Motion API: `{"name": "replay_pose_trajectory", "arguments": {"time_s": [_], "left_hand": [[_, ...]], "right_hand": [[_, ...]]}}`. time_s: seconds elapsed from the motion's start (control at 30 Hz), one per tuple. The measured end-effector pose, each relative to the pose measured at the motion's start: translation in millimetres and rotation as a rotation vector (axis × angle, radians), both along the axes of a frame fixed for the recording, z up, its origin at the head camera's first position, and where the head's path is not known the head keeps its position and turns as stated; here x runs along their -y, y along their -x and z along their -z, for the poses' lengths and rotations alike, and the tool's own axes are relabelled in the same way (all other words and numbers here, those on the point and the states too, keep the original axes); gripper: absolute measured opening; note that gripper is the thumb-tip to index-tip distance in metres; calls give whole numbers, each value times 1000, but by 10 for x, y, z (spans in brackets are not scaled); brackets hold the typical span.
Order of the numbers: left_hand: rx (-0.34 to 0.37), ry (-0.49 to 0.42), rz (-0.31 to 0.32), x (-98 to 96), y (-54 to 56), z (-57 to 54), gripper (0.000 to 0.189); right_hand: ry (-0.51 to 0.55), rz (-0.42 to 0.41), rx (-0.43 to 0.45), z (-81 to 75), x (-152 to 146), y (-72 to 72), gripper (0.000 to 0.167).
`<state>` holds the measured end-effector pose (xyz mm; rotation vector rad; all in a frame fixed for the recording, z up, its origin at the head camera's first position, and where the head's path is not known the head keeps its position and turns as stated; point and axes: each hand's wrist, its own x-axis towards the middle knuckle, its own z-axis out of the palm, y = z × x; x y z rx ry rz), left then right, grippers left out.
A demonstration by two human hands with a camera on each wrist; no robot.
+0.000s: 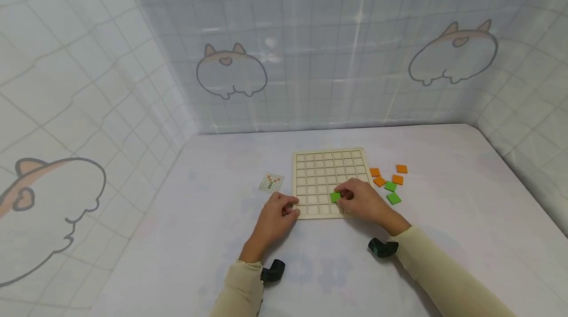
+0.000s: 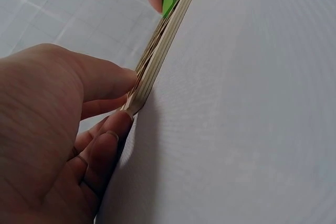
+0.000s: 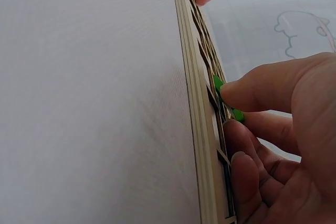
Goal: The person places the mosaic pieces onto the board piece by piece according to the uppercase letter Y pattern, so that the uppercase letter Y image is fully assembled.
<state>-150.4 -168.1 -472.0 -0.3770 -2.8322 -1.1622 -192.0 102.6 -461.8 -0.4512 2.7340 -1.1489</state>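
Observation:
A light wooden grid board (image 1: 326, 177) lies flat on the table, its shallow square cells framed by a raised rim. Over its front part, my right hand (image 1: 361, 201) pinches a green square tile (image 1: 335, 197) between thumb and fingers. The right wrist view shows this tile (image 3: 217, 83) tilted slightly at the cells, partly hidden by the thumb. My left hand (image 1: 274, 217) holds the board's front left corner; in the left wrist view its thumb (image 2: 113, 78) lies on the rim and the other fingertips touch the side.
A small pattern card (image 1: 271, 182) with orange and green squares lies left of the board. Right of the board are several loose orange tiles (image 1: 401, 169) and two green tiles (image 1: 393, 198). Behind stands a grid-patterned curtain wall (image 1: 310, 85).

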Motion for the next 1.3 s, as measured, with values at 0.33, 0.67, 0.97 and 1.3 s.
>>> {"name": "replay_pose_trajectory", "arguments": {"time_s": [0.33, 0.67, 0.97, 1.3], "left_hand": [[-3, -5, 14, 10, 6, 1, 23], [9, -4, -7, -13, 2, -13, 23], [0, -4, 0, -17, -10, -29, 23], [-11, 2, 3, -17, -3, -34, 23]], "right_hand": [[-32, -4, -8, -5, 16, 7, 31], [-43, -16, -32, 3, 19, 9, 31], [-62, -26, -39, -10, 14, 13, 30], [-84, -22, -62, -12, 30, -1, 30]]}}
